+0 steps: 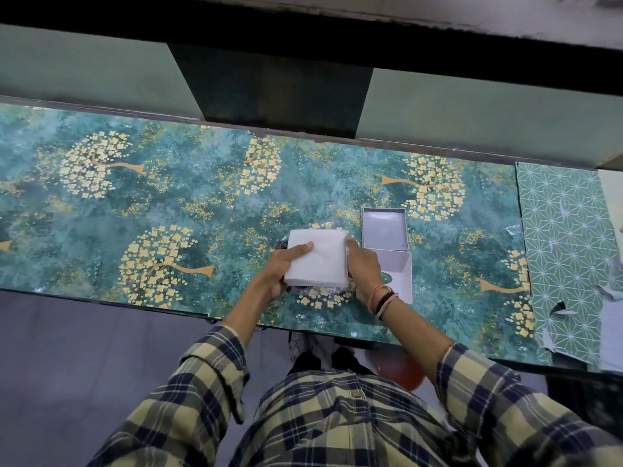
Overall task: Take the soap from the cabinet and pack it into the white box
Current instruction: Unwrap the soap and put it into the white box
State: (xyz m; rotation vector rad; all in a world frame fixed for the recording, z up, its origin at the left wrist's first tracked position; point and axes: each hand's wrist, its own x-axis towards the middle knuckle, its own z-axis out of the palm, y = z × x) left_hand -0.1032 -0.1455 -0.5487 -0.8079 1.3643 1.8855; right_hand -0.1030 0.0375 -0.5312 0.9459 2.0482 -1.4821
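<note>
A closed white box [320, 259] sits near the front edge of the teal flowered counter [168, 203], over something dark that peeks out beneath it. My left hand [281, 269] grips its left side with the thumb on the lid. My right hand [362, 267] holds its right side. To the right lie two open white box halves, one farther back [384, 227] and one nearer [399, 264] with a dark oval shape inside, partly hidden by my right wrist. No soap is plainly visible.
Green cabinet panels [94, 72] with a dark open gap [279, 82] stand behind the counter. A green star-patterned sheet [566, 237] with torn edges covers the counter's right end. A red round object [401, 369] sits on the floor below.
</note>
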